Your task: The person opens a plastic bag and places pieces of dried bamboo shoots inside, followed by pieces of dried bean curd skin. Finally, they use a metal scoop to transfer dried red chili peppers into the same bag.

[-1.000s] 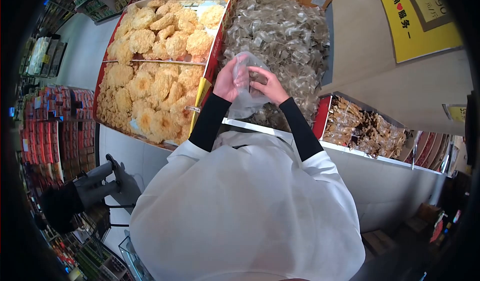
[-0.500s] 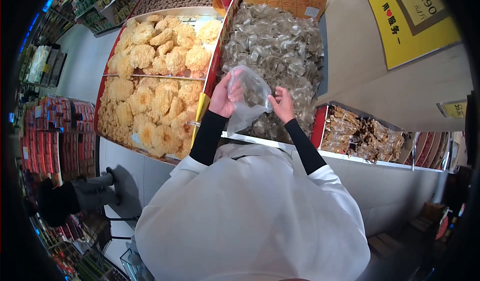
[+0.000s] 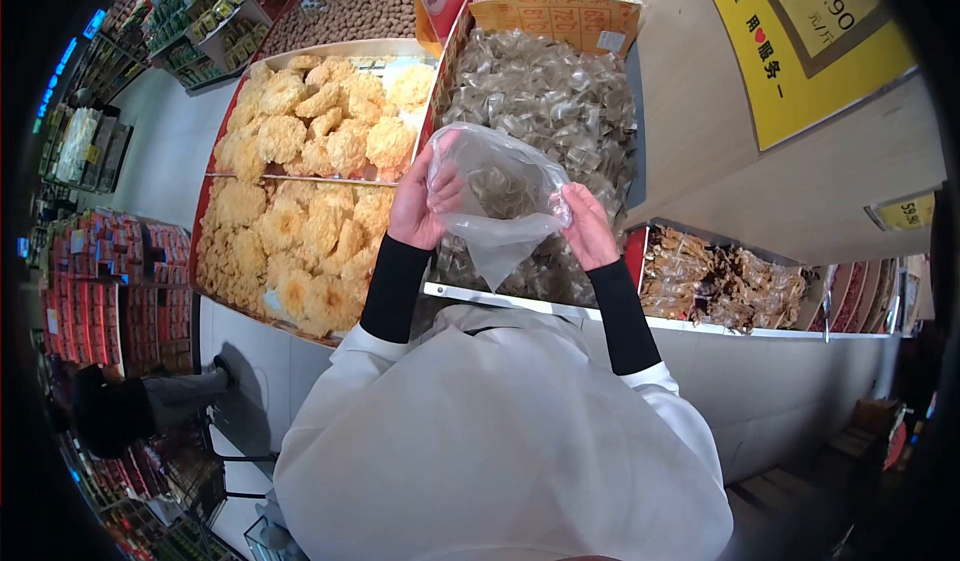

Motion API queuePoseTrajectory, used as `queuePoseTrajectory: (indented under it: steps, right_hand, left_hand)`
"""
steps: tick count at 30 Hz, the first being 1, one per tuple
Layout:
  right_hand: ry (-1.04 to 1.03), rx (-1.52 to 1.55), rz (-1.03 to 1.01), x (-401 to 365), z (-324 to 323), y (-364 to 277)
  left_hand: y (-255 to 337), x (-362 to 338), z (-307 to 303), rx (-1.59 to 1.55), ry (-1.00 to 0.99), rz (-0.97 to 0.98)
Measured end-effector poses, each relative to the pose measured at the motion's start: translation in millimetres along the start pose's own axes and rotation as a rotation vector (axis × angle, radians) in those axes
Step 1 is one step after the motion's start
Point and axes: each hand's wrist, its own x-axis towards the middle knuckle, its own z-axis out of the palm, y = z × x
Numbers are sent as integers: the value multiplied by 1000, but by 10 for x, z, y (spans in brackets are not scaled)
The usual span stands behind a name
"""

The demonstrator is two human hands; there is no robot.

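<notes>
A clear plastic bag [image 3: 495, 231] is stretched between my two hands, its mouth spread wide. My left hand [image 3: 418, 201] grips the bag's left side, with some fingers showing through the film. On the right side, my right hand [image 3: 588, 224] pinches the rim between thumb and fingers. Beneath the bag lies a bin heaped with small clear-wrapped packets [image 3: 545, 86]; their contents are too small to make out. The bag looks empty and hangs over the near part of this heap.
Left of the packets, a red-edged bin holds golden, crinkly round pieces [image 3: 320, 226]. Dark brown dried goods [image 3: 720, 281] fill a tray on the right. A wooden panel with a yellow sign [image 3: 800, 51] rises at the upper right. Another person [image 3: 140, 401] stands at the lower left.
The bag's mouth has been pulled wide. My right hand has moved right and now holds the rim; my left hand has shifted slightly left.
</notes>
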Motion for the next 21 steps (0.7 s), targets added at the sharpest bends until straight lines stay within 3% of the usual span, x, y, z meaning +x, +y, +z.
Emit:
queuePoseTrajectory:
  steps: [5,7,11,13,15,17,20,21]
  right_hand:
    - [-50,-67,-215,-50,193,-313]
    - [-27,-64,-206,58,134,-304]
    - [27,-74,-123,539,-242,-136]
    - [54,-67,-112,748,-410,-47]
    - [141,-150,-117,906,-569,14]
    - [166,-195,-155,938,-568,-33]
    - [194,-231,-217,994,-635,-116]
    - [267,-405,-371,1046,-685,-136]
  left_hand:
    - [77,4,186,-33,-8,5]
    - [40,28,267,7,3,28]
    - [-139,251,-64,2,-59,31]
    - [-246,358,-292,56,84,67]
    - [-377,374,-433,66,100,72]
    - [-514,335,-481,100,42,74]
    - [-586,295,-537,115,121,77]
    - [-601,276,-549,98,139,85]
